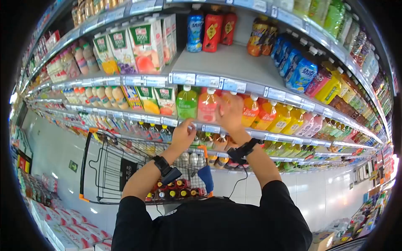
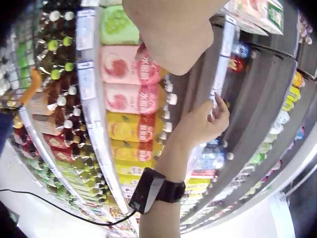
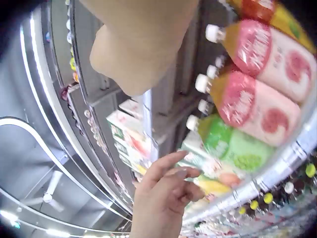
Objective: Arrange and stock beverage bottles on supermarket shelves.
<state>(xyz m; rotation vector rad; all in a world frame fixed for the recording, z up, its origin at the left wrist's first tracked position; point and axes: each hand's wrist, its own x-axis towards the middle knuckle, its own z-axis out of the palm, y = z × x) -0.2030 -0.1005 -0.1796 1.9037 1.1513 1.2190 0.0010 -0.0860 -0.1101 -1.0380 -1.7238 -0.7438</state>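
Observation:
My left hand (image 1: 183,137) is by the shelf edge below a green grape-drink bottle (image 1: 186,104). Its fingers are loosely bent with nothing in them, as the left hand (image 3: 166,191) in the right wrist view shows. In front of the pink peach-drink bottles (image 1: 207,106) is my right hand (image 1: 231,113), hiding part of one. The left wrist view has the right hand (image 2: 205,124) with relaxed fingers close to the price-label rail (image 2: 225,49), nothing in its grasp. Two peach-drink bottles (image 3: 257,106) stand beside the green bottle (image 3: 237,144) in the right wrist view.
A wire shopping cart (image 1: 104,167) stands at the left, with several dark bottles (image 1: 180,188) inside. Juice cartons (image 1: 144,46) line the upper shelf, left of blue and red bottles (image 1: 212,31). Orange and yellow drink bottles (image 1: 266,115) continue the row rightward. Stacked boxes (image 1: 67,226) sit on the floor behind.

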